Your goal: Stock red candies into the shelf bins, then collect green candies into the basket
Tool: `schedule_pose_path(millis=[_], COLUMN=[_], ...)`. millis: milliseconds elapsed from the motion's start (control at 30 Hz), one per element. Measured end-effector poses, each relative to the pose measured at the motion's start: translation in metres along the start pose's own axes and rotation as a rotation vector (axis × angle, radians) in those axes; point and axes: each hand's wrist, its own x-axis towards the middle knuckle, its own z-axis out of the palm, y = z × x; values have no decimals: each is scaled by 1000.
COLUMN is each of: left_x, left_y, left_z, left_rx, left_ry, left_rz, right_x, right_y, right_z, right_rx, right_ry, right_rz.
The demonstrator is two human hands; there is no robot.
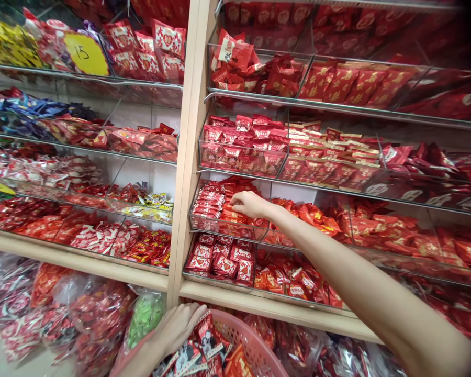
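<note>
My right hand point(249, 203) reaches up into a clear shelf bin point(215, 224) of red candy packets point(212, 201), fingers curled down onto the packets; whether it grips one is hidden. My left hand point(176, 327) rests at the bottom of the view with its fingers wrapped over the rim of a pink plastic basket point(251, 340). Several red and black-and-white packets point(204, 351) lie in the basket.
Tiered clear bins of red wrapped sweets fill shelves on both sides of a beige upright post point(186, 157). A yellow tag marked 15 point(85, 53) sits at the upper left. Clear bags of candy point(82, 319) stand below the lowest shelf.
</note>
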Motion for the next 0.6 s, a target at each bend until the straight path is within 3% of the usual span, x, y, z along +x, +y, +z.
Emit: schedule_pose_path(millis=[267,600], left_x=[-2,-2], left_y=[0,-1], left_z=[-1,-1], left_rx=[-14,-17], left_ry=[-7,-18], left_rz=[-15,-32], right_x=[-7,12], right_y=[-4,0], right_z=[6,-7], right_rx=[-54,-24], right_ry=[-145,-340], right_rz=[41,52])
